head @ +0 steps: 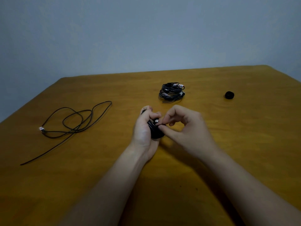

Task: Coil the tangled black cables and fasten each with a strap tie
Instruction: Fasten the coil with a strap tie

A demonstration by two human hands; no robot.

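Here, tangled cable (74, 130) on wooden table (228, 144), blue-grey wall (146, 30).

A wooden table (228, 144) bears a loose cable (78, 121), coiled cables (171, 92), a black roll (229, 95).

- both hands, the left hand (144, 132) and the right hand (189, 128), are bare
- the left forearm (114, 185) is bare from the wrist to the lower edge of the view
- the right forearm (241, 180) is likewise bare; dim light blurs finer detail such as the nails
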